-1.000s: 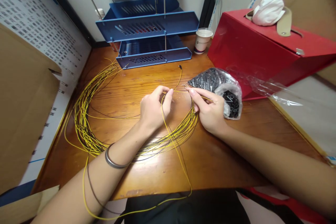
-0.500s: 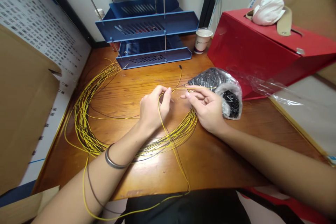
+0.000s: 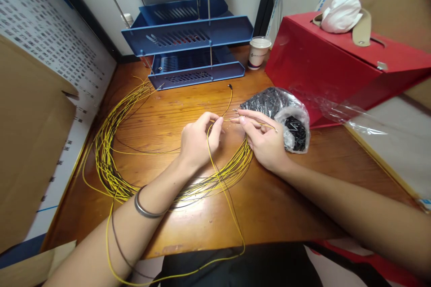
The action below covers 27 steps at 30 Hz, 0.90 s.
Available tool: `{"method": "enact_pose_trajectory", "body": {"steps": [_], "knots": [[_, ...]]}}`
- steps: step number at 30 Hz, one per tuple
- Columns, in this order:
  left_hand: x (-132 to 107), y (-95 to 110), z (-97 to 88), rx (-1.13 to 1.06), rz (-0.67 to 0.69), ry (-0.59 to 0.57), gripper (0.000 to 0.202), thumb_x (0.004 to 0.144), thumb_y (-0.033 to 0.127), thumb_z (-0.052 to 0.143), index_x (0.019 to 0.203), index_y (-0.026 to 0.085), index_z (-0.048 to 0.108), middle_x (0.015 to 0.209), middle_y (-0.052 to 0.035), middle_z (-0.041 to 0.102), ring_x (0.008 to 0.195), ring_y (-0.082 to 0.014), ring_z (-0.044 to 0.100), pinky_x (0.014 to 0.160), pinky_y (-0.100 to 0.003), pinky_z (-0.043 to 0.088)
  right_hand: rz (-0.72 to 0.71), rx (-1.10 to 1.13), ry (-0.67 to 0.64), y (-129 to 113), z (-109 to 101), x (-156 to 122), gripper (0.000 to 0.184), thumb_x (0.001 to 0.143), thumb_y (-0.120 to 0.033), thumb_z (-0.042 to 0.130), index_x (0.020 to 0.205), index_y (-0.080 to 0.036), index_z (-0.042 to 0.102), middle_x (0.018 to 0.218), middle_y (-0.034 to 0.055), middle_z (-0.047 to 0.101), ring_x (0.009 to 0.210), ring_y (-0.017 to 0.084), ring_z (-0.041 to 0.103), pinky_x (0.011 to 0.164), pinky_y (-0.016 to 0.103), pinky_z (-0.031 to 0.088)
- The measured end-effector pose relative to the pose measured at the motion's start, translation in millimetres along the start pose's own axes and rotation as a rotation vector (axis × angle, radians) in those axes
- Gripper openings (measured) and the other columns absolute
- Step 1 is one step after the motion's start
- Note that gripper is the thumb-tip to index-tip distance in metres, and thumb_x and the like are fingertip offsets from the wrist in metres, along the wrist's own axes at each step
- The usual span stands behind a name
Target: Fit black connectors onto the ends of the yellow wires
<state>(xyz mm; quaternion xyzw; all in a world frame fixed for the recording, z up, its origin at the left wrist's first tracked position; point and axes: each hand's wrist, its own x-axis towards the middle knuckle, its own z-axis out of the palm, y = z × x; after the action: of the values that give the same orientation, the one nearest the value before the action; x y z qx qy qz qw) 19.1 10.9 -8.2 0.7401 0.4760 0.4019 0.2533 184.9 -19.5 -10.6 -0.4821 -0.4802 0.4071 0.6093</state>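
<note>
A big loose coil of thin yellow wires (image 3: 111, 166) lies on the wooden desk (image 3: 286, 197). My left hand (image 3: 197, 139) pinches one yellow wire between thumb and forefinger near its end, and the wire loops down over the desk edge. My right hand (image 3: 262, 136) is closed in a pinch just to the right, fingertips close to the left hand's, around the wire tip or a tiny part I cannot make out. A clear plastic bag of small black parts (image 3: 286, 112) lies right behind my right hand. Another wire end with a black tip (image 3: 230, 86) points away toward the trays.
Blue stacked letter trays (image 3: 191, 49) stand at the back. A paper cup (image 3: 257, 51) sits beside a red box (image 3: 336, 63) topped with a white tissue. Cardboard (image 3: 30, 143) borders the left side and clear plastic film (image 3: 353, 112) lies at the right.
My right hand opened slightly and drew back half a second ago, then closed in toward my left hand's fingertips again. The held wire loop shifted a little.
</note>
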Motion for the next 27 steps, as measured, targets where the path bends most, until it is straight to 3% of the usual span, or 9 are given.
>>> {"method": "enact_pose_trajectory", "body": {"steps": [9,16,21,27], "knots": [[0.4,2.3,-0.9,0.06,-0.038,0.051,0.023,0.098,0.04,0.055,0.09,0.022,0.067,0.075,-0.0017,0.078,0.068,-0.0165,0.073,0.072,-0.027,0.056,-0.072,-0.079,0.014,3.9,-0.8,-0.2,0.021,0.088,-0.039,0.073,0.096,-0.019,0.076,0.093,0.0086,0.081,0.079,0.019,0.075,0.057,0.028,0.057],[0.4,2.1,-1.3,0.065,-0.039,0.056,0.022,0.098,0.039,0.055,0.09,0.022,0.067,0.075,-0.0008,0.078,0.068,-0.0166,0.073,0.073,-0.028,0.055,-0.069,-0.09,0.022,4.6,-1.6,-0.2,0.026,0.09,-0.042,0.069,0.099,-0.019,0.079,0.092,0.0088,0.081,0.074,0.018,0.073,0.052,0.027,0.053],[1.2,2.4,-0.6,0.046,-0.03,0.06,0.023,0.099,0.041,0.055,0.092,0.022,0.067,0.075,-0.0007,0.078,0.067,-0.0159,0.073,0.07,-0.026,0.054,-0.035,-0.03,0.045,2.1,1.8,0.2,0.031,0.088,-0.045,0.071,0.103,-0.018,0.076,0.091,0.0091,0.08,0.056,0.013,0.065,0.047,0.026,0.049],[0.3,3.2,0.2,0.009,0.018,0.018,0.024,0.098,0.04,0.056,0.097,0.02,0.069,0.081,-0.0031,0.079,0.064,-0.0145,0.071,0.065,-0.024,0.053,-0.025,-0.01,0.014,0.5,2.1,-0.1,0.027,0.086,-0.04,0.074,0.101,-0.018,0.073,0.09,0.0082,0.08,0.053,0.011,0.063,0.054,0.028,0.056]]}}
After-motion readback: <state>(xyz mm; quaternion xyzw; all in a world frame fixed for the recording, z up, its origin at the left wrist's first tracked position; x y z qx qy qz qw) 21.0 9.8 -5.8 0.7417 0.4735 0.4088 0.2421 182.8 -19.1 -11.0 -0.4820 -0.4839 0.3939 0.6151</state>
